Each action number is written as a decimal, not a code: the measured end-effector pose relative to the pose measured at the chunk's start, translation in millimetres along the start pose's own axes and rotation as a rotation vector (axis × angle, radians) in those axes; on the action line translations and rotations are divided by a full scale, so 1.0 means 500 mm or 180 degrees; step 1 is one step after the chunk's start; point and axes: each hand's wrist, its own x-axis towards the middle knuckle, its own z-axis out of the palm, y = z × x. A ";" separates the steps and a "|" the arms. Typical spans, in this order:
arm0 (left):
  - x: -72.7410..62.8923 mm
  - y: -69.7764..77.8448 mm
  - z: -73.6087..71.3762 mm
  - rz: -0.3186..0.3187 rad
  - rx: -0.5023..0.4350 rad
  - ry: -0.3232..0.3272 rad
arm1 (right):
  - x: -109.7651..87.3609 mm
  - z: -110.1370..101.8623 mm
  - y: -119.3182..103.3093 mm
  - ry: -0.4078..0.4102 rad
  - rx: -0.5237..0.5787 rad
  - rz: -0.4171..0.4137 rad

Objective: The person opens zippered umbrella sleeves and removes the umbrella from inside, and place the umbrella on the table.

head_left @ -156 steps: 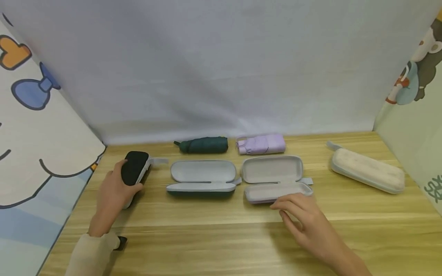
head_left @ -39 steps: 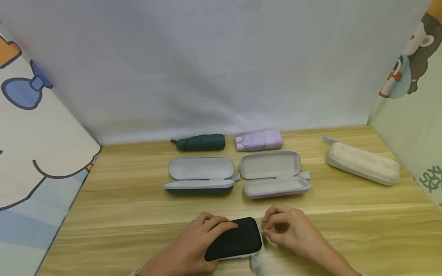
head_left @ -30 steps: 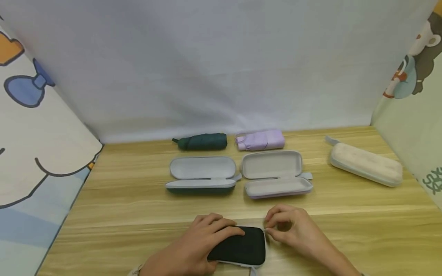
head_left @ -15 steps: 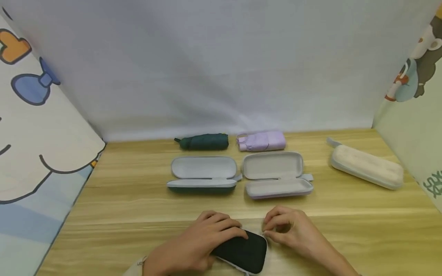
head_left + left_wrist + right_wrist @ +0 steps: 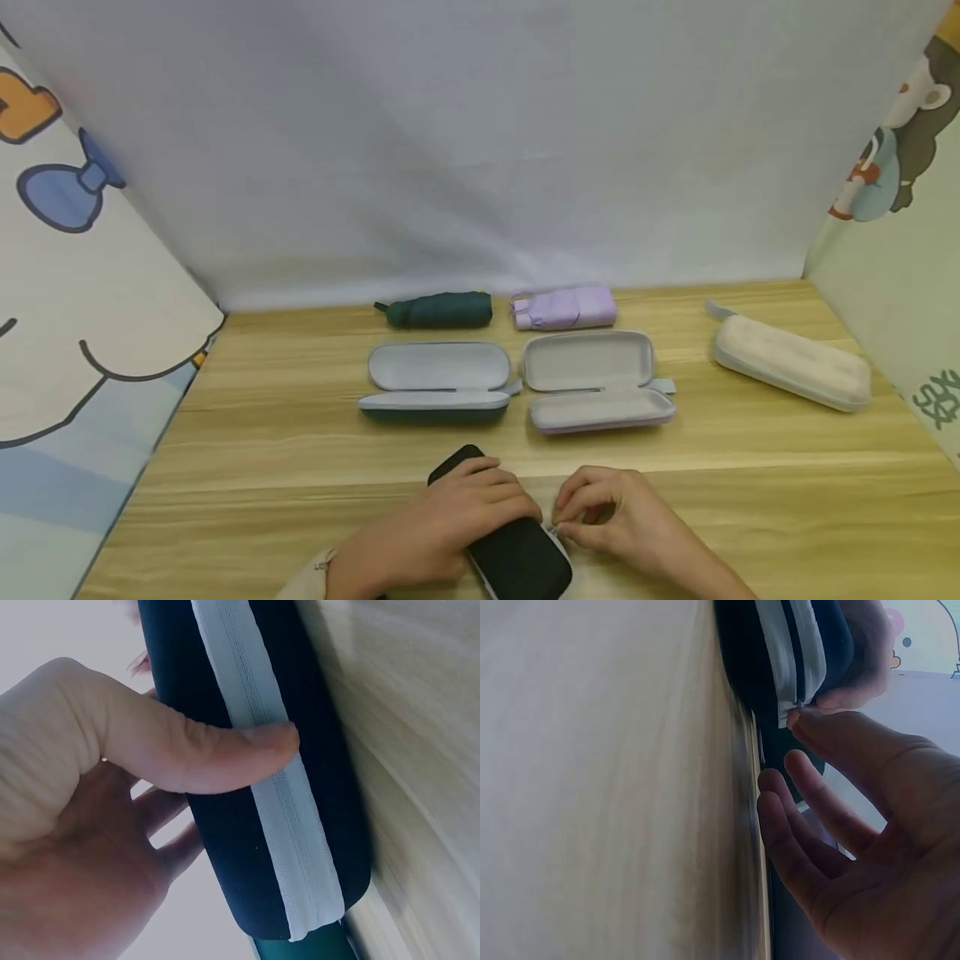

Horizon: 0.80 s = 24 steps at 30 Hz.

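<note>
In the head view a black zip case (image 5: pixel 525 562) with a pale zip band lies slantwise near the front of the table. My left hand (image 5: pixel 442 525) grips it across the middle, fingers over the top. The left wrist view has my thumb (image 5: pixel 232 754) pressing on the pale zip band (image 5: pixel 289 817). At the case's right side, my right hand (image 5: pixel 630 521) pinches the small zip pull (image 5: pixel 553 530) between thumb and forefinger. In the right wrist view, a dark gap (image 5: pixel 793 652) runs between the band's two pale strips behind that pull.
Beyond the hands lie an opened dark green case (image 5: pixel 435 410) and an opened lilac case (image 5: pixel 603 410). Behind them are a folded dark green umbrella (image 5: pixel 442 310) and a folded lilac umbrella (image 5: pixel 566 308). A closed cream case (image 5: pixel 795 361) lies at the right.
The black case has come from the table's left side to the front middle, and my right hand has taken the zip pull. Lately the case has turned clockwise, its far end now pointing up-left.
</note>
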 end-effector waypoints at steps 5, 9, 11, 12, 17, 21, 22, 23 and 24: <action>0.000 0.004 -0.002 -0.0110 0.0221 -0.0042 | 0.004 0.004 -0.002 0.0048 0.0007 0.0115; -0.002 0.003 0.001 -0.0169 0.0456 -0.0044 | 0.004 0.010 -0.002 0.0045 0.0047 0.0212; -0.001 0.000 0.005 -0.0113 0.0516 -0.0042 | 0.002 0.013 0.000 0.0050 0.0099 0.0230; 0.000 -0.002 0.007 -0.0065 0.0533 -0.0025 | 0.001 0.015 0.000 0.0058 0.0126 0.0242; 0.006 -0.010 0.013 0.0119 0.0573 0.0081 | 0.004 0.016 0.000 0.0102 0.0165 0.0311; 0.006 -0.015 0.015 0.0235 0.0603 0.0135 | 0.005 0.016 0.001 0.0111 0.0164 0.0325; 0.006 -0.016 0.016 0.0242 0.0594 0.0143 | 0.006 0.017 0.002 0.0098 0.0185 0.0319; 0.004 -0.017 0.016 0.0236 0.0593 0.0155 | 0.006 0.018 0.002 0.0078 0.0201 0.0316; 0.002 -0.017 0.016 0.0212 0.0587 0.0146 | 0.007 0.019 0.002 0.0043 0.0208 0.0324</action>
